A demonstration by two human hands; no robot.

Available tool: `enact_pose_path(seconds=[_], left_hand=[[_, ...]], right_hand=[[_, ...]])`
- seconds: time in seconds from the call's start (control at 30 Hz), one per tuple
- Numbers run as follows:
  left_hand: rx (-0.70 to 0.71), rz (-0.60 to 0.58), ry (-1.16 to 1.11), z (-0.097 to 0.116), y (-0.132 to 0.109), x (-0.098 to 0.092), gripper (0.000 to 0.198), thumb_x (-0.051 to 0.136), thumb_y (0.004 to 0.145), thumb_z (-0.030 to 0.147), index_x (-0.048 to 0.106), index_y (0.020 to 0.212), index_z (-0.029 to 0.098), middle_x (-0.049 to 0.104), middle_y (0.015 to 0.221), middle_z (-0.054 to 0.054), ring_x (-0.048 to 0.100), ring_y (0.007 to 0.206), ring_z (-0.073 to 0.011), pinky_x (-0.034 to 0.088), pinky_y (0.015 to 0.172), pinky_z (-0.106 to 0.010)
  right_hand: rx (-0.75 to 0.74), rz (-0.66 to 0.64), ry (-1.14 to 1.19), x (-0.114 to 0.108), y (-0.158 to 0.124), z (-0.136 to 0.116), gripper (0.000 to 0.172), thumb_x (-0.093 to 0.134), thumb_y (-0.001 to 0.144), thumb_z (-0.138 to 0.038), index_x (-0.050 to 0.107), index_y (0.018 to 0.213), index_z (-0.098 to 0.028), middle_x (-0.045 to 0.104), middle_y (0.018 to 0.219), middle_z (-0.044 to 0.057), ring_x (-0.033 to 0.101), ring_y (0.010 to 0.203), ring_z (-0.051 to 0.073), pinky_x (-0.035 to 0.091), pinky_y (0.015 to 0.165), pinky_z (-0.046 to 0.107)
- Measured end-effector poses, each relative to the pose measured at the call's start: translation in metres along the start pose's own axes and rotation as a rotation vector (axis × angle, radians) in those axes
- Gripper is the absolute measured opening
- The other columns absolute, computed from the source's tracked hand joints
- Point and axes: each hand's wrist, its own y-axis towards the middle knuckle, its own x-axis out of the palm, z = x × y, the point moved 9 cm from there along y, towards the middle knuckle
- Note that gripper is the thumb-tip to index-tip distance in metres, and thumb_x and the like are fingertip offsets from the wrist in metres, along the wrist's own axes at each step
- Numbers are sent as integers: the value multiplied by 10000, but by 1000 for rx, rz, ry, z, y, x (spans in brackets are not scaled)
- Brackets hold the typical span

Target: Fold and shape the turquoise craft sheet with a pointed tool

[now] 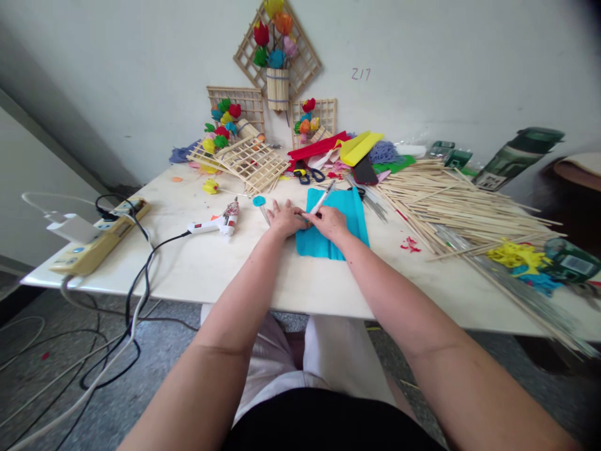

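A sheet of bright blue crepe paper point(354, 233) lies on the white table in front of me. My right hand point(332, 223) rests on it, fingers closed around a white pen point(323, 198) that slants up and away. The pen's tip is hidden by my fingers. My left hand point(284, 219) lies with fingers spread at the sheet's left edge, its fingertips close to my right hand. Whatever is under those fingertips is hidden. Just beyond my left hand is a small blue paper disc point(259, 201) beside thin sticks.
A white glue gun point(213, 224) lies left, its cord running past a power strip point(101, 238). Scissors point(308, 175), a phone point(365, 170) and coloured paper point(360, 148) sit behind the sheet. Wooden sticks point(469, 200) spread right. Lattice panels with paper flowers point(277, 59) stand at the wall.
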Motion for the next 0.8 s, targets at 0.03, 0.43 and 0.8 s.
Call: enact_pose_path(seconds=[0.03, 0.43, 0.8], left_hand=[[3, -1, 3, 0, 0, 0, 557, 665, 599, 508, 599, 1133, 364, 207, 1507, 46, -49, 1382, -360, 10, 1085, -578], [3, -24, -9, 0, 0, 0, 521, 668, 577, 492, 620, 1082, 375, 182, 1512, 66, -65, 1381, -359, -16, 1077, -585], [-22, -12, -75, 2, -2, -2, 442, 608, 630, 544, 657, 1037, 378, 193, 1508, 74, -36, 1386, -352, -25, 1082, -569]], right_hand=[[1, 0, 1, 0, 0, 0, 432, 474, 802, -566, 697, 911, -213, 700, 916, 69, 625, 841, 203, 417, 650, 259], [5, 26, 3, -4, -1, 1, 446, 448, 809, -578, 689, 907, -216, 706, 892, 67, 629, 837, 207, 407, 637, 258], [32, 42, 13, -3, 2, 7, 429, 419, 843, -533, 666, 980, -210, 700, 927, 70, 621, 875, 201, 411, 680, 261]])
